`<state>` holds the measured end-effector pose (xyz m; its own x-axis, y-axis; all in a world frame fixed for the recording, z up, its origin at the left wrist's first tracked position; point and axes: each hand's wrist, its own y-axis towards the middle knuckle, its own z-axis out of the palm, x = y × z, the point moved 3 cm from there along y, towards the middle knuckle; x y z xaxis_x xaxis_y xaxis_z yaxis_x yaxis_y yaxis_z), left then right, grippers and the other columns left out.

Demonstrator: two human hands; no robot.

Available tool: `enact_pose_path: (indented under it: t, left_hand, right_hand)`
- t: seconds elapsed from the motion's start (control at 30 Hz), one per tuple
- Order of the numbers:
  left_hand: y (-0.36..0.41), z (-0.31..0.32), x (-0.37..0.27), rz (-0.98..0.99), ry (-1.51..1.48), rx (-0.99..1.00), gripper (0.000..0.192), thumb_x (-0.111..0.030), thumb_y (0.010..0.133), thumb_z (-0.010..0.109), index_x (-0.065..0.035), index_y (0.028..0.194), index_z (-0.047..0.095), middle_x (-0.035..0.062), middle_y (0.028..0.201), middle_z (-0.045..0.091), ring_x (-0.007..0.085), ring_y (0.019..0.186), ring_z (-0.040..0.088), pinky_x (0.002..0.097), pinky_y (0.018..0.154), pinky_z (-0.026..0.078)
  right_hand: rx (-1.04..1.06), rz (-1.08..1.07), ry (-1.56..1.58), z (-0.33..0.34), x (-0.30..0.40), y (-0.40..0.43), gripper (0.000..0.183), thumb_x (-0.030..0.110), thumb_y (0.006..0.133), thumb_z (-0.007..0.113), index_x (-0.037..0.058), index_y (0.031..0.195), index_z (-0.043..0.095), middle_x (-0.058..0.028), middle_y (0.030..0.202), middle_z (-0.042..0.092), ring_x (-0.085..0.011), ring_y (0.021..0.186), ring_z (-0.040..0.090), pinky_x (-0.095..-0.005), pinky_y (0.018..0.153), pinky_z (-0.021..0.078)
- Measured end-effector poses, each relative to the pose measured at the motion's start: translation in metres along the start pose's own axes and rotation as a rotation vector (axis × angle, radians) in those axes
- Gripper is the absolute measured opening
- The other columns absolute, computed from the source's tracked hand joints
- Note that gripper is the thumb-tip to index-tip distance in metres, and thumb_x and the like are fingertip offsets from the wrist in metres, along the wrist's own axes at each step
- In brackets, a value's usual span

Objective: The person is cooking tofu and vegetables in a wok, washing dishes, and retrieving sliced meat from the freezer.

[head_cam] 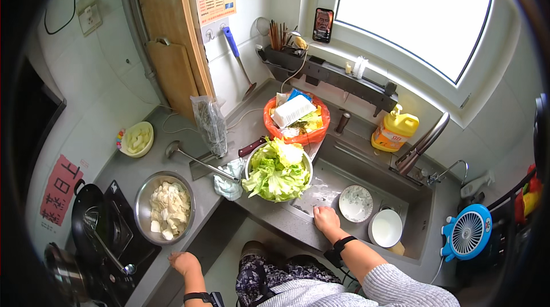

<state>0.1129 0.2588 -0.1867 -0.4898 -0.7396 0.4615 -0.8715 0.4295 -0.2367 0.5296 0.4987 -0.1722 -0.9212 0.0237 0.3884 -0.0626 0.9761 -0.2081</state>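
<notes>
My left hand rests at the counter's front edge, just below a stainless steel bowl of pale sliced vegetable pieces. Its fingers curl and are partly hidden. At the sink's front rim is my right hand, fingers bent under and nothing visible in it. Left of that hand, a round bowl heaped with lettuce leaves stands by the sink's corner. Inside the sink, a patterned bowl and a plain white bowl lie to the right of my right hand.
A wok with a ladle sits on the stove at left. Behind the lettuce are a knife and a red-bagged waste container. A ladle and cloth lie nearby. The faucet and blue fan stand right.
</notes>
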Motion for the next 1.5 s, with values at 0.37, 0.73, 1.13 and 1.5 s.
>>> enact_pose_path:
  t: [0.37,0.73,1.13,1.5]
  left_hand:
    - [0.013,0.012,0.002,0.021,-0.002,0.066,0.043,-0.013,0.085,0.037,0.012,0.12,0.045,0.0251,0.124,0.048,0.035,0.112,0.049,0.039,0.092,0.039]
    - [0.019,0.011,0.001,0.06,0.05,0.084,0.039,-0.013,0.083,0.041,0.0083,0.113,0.054,0.026,0.119,0.051,0.0363,0.105,0.054,0.0402,0.08,0.046]
    - [0.005,-0.006,-0.001,0.016,-0.012,0.085,0.038,-0.012,0.084,0.039,0.0054,0.113,0.056,0.0237,0.124,0.048,0.0398,0.112,0.049,0.0405,0.088,0.045]
    - [0.004,-0.014,-0.001,0.054,-0.01,0.142,0.037,-0.011,0.084,0.039,0.0054,0.111,0.057,0.0242,0.121,0.051,0.0392,0.111,0.05,0.0404,0.095,0.039]
  right_hand:
    - [0.011,0.026,0.016,-0.005,0.003,-0.003,0.043,0.035,0.086,0.035,0.0035,0.087,0.064,-0.0179,0.1,0.06,-0.0344,0.099,0.053,-0.0438,0.087,0.0417]
    - [0.052,0.021,0.006,-0.009,0.008,-0.005,0.044,0.036,0.088,0.035,0.0021,0.09,0.063,-0.0174,0.1,0.061,-0.0348,0.099,0.053,-0.0441,0.087,0.0418]
    - [0.085,0.032,0.008,-0.002,0.002,-0.001,0.045,0.037,0.087,0.035,0.0034,0.093,0.063,-0.0165,0.103,0.06,-0.0346,0.101,0.053,-0.0436,0.088,0.0413]
    - [0.031,0.055,0.014,-0.005,0.006,-0.005,0.038,0.032,0.082,0.038,0.0068,0.088,0.065,-0.0158,0.099,0.062,-0.0327,0.097,0.056,-0.0418,0.086,0.0431]
